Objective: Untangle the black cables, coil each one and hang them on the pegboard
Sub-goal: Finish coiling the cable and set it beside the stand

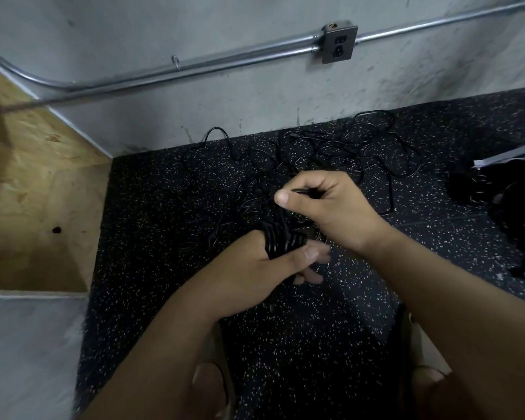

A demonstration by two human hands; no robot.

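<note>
A tangle of thin black cables (331, 150) lies on the dark speckled floor against the grey wall. My left hand (273, 265) holds a coil of black cable (281, 239) wound in several turns around it, the thumb laid over the turns. Just above it, my right hand (328, 207) pinches a strand of the same cable between thumb and curled fingers; the strand runs down to the coil. No pegboard is in view.
A pile of black gear with cables (509, 192) sits on the floor at the right. A plywood panel (37, 189) stands at the left. On the wall run a metal conduit (194, 66) and an outlet box (339, 43). My feet show at the bottom.
</note>
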